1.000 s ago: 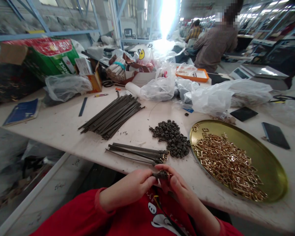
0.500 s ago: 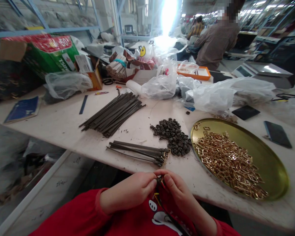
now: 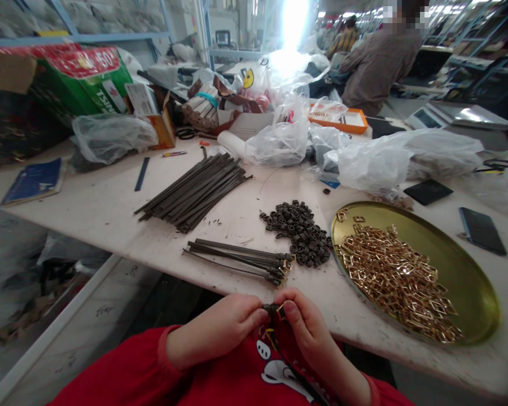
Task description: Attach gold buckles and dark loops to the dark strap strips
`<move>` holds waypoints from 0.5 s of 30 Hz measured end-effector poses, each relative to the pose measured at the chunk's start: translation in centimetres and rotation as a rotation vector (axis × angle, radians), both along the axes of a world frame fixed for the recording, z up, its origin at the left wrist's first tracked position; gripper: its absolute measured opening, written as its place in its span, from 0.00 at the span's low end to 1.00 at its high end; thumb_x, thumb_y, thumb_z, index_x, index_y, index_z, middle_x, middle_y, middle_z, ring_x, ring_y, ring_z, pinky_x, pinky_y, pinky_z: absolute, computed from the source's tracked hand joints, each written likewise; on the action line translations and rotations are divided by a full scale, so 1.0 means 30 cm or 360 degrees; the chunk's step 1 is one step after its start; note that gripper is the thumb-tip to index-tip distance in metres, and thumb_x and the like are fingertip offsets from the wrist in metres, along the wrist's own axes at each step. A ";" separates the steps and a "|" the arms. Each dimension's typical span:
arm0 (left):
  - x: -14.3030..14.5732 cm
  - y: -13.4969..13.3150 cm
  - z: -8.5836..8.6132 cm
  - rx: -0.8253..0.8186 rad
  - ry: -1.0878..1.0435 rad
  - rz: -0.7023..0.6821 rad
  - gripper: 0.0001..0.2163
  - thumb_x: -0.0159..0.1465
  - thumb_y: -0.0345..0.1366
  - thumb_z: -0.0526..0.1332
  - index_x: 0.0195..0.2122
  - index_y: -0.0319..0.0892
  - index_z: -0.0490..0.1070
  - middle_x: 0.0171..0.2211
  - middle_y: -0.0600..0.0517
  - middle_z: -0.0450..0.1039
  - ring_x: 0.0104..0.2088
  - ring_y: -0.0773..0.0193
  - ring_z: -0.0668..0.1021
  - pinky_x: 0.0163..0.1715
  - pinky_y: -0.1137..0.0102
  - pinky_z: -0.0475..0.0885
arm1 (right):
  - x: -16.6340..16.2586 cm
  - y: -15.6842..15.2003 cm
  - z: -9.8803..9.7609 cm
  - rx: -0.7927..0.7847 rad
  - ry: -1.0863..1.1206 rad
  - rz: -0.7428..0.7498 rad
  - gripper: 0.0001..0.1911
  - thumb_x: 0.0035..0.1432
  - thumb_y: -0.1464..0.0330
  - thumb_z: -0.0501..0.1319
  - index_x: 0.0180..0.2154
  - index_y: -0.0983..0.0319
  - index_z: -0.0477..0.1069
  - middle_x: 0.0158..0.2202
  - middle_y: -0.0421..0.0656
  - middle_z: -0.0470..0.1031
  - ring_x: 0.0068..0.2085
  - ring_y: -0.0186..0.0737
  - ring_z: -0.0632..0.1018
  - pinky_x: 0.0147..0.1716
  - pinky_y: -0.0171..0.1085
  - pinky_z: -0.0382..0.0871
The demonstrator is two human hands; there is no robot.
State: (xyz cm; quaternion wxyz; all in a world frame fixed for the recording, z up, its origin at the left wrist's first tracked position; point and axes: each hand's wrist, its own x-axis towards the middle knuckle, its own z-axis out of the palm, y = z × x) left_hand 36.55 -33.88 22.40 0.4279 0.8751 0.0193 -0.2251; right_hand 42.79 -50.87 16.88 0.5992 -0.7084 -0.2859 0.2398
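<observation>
Stretching across a hazy, perhaps factory-like room, the scuffed white table [image 3: 110, 214] holds clutter.

The person wears a bright red top with long sleeves. The left sleeve [image 3: 152, 366] ends in a gathered cuff at the wrist; the right sleeve [image 3: 385, 395] shows only as a red edge at the forearm. A white cartoon print [image 3: 275, 369] with dark dots sits on the chest. Both hands, left hand [image 3: 228, 321] and right hand [image 3: 305, 324], are bare, with no rings or gloves.
</observation>
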 end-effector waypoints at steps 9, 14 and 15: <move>0.008 -0.013 -0.011 -0.0147 -0.0039 0.0090 0.14 0.65 0.38 0.46 0.36 0.40 0.71 0.33 0.50 0.74 0.31 0.63 0.72 0.34 0.73 0.65 | -0.003 0.030 -0.015 -0.0009 -0.0031 -0.0047 0.15 0.62 0.58 0.48 0.34 0.59 0.67 0.28 0.42 0.69 0.30 0.38 0.69 0.31 0.36 0.62; 0.000 0.023 0.003 -0.0163 0.0071 0.0048 0.14 0.64 0.38 0.47 0.33 0.39 0.70 0.32 0.52 0.73 0.30 0.65 0.71 0.32 0.74 0.65 | 0.008 0.029 -0.011 0.0164 0.0932 -0.0024 0.19 0.58 0.53 0.52 0.40 0.60 0.65 0.21 0.35 0.63 0.21 0.31 0.64 0.22 0.32 0.57; -0.001 0.026 0.005 -0.0161 0.0078 0.0048 0.14 0.64 0.38 0.47 0.33 0.39 0.70 0.31 0.52 0.73 0.30 0.65 0.70 0.32 0.74 0.64 | 0.011 0.028 -0.005 0.0192 0.1017 -0.0008 0.19 0.56 0.53 0.54 0.41 0.61 0.65 0.21 0.35 0.63 0.22 0.31 0.64 0.23 0.31 0.58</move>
